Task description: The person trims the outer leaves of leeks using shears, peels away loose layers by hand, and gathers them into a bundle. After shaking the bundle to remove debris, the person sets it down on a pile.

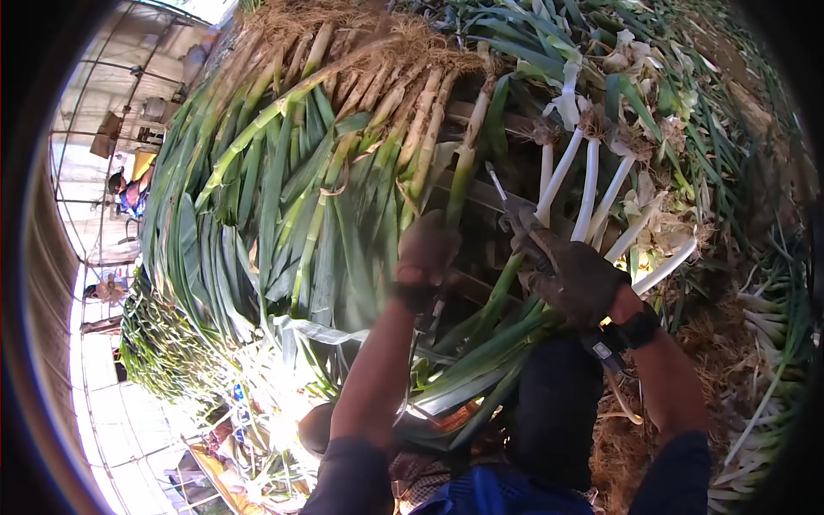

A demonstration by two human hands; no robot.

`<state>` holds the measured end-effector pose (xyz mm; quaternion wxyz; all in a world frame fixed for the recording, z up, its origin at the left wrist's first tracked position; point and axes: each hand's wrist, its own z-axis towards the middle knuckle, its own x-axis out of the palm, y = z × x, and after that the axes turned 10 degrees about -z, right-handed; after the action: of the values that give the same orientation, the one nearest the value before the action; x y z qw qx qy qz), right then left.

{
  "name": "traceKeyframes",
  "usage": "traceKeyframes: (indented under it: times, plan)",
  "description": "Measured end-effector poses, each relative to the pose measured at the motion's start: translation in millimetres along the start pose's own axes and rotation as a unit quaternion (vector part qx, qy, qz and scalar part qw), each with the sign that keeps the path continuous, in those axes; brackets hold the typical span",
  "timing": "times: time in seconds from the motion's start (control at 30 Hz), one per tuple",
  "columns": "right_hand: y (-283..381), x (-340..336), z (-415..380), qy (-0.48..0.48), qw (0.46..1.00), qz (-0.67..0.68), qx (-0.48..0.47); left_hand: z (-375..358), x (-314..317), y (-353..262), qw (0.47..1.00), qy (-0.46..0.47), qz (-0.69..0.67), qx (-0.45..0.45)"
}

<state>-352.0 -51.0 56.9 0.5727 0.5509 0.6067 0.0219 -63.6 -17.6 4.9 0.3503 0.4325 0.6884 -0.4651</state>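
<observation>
My left hand (427,249), in a dark glove and blurred, is closed at the green part of a leek (464,167) beside the big heap. My right hand (571,270), gloved too, has its fingers wrapped round a small tool whose thin metal tip (496,182) points up and to the left. Unpeeled leeks (318,197) with brown roots at the top lie in a thick pile to the left of my hands. White, peeled leek stalks (587,184) lie just beyond my right hand. Long green leaves (481,369) stretch below my hands.
Loose peelings and roots (661,215) lie at the right. More white-ended leeks (755,412) line the lower right edge. Brown roots (631,446) cover the ground by my knee. At the far left, beyond another green heap (167,343), a person in bright clothing (134,196) is partly visible.
</observation>
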Motion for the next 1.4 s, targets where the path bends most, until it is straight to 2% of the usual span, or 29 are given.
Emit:
traceKeyframes:
  times: [0.03,0.07,0.1,0.2,0.27,0.3,0.37,0.43,0.5,0.53,0.57,0.63,0.67,0.77,0.87,0.97,1.07,1.13,1.2,1.3,1.37,1.4]
  plan:
    - [2.3,-1.5,1.0,0.024,1.000,0.008,-0.005,-6.1,0.2,-3.5,0.983,-0.025,-0.169,-0.074]
    - [11.0,-5.7,1.0,0.050,0.999,0.017,-0.010,-10.0,1.8,-3.9,0.931,-0.049,-0.331,-0.146]
    - [15.7,-8.3,1.5,0.075,0.997,0.025,-0.015,-10.3,5.4,1.6,0.921,-0.038,-0.356,-0.150]
    - [-3.7,18.1,39.8,-0.097,0.986,0.078,-0.115,-9.3,12.4,9.3,0.890,-0.021,-0.423,-0.169]
    - [-0.4,-4.7,62.1,-0.074,0.996,0.046,-0.033,-15.2,13.3,2.3,0.867,-0.026,-0.455,-0.199]
    - [1.8,-18.8,74.3,-0.062,0.998,0.031,0.008,-16.1,16.7,4.3,0.876,-0.020,-0.445,-0.186]
    - [-20.0,-15.2,109.4,-0.128,0.992,0.007,0.007,-14.1,33.2,21.8,0.890,-0.010,-0.426,-0.161]
    - [-39.4,-12.8,138.0,-0.163,0.986,-0.028,0.023,-12.9,68.2,65.2,0.770,0.012,-0.628,-0.113]
    - [-53.2,-17.5,157.4,-0.169,0.981,-0.073,0.056,-17.2,57.9,64.7,0.700,0.030,-0.703,-0.123]
    - [-60.9,-18.8,161.2,-0.125,0.990,-0.064,0.031,-22.5,47.7,60.5,0.707,0.035,-0.688,-0.160]
    - [-64.1,-17.7,157.6,-0.121,0.992,-0.041,0.008,-24.8,37.1,53.3,0.712,0.042,-0.673,-0.196]
    - [-60.5,-9.7,135.4,-0.115,0.993,0.006,-0.036,-17.9,37.9,55.8,0.742,0.067,-0.645,-0.172]
    - [-38.9,-20.2,107.6,-0.069,0.997,0.039,-0.008,-13.7,38.6,56.8,0.755,0.079,-0.631,-0.160]
    - [-53.3,15.6,71.3,-0.088,0.992,0.068,-0.053,-8.7,39.8,61.0,0.821,0.107,-0.555,-0.082]
    - [-43.6,26.0,35.9,-0.140,0.979,0.097,-0.115,-14.2,23.8,49.9,0.793,0.123,-0.591,-0.080]
    - [-14.1,7.5,-2.6,-0.141,0.984,0.080,-0.078,-11.3,-7.0,31.5,0.828,0.075,-0.546,-0.104]
    - [2.8,-3.2,-27.7,-0.092,0.994,0.053,-0.023,-5.1,-70.3,-15.7,0.819,0.016,-0.556,-0.143]
    - [8.8,-8.2,-35.9,-0.068,0.995,0.064,-0.043,15.1,-87.1,-26.5,0.862,-0.057,-0.486,-0.129]
    - [13.7,-11.8,-39.6,-0.060,0.995,0.069,-0.045,28.7,-92.0,-32.2,0.910,-0.107,-0.376,-0.141]
    - [13.7,-17.2,-47.2,-0.062,0.996,0.055,-0.030,33.6,-62.1,-11.9,0.944,-0.091,-0.293,-0.122]
    - [12.3,-15.0,-52.1,-0.052,0.997,0.028,-0.055,23.2,-34.0,0.5,0.894,-0.047,-0.430,-0.116]
    - [16.8,-21.3,-51.0,-0.020,0.999,0.044,-0.022,21.8,-13.1,17.4,0.870,-0.018,-0.479,-0.117]
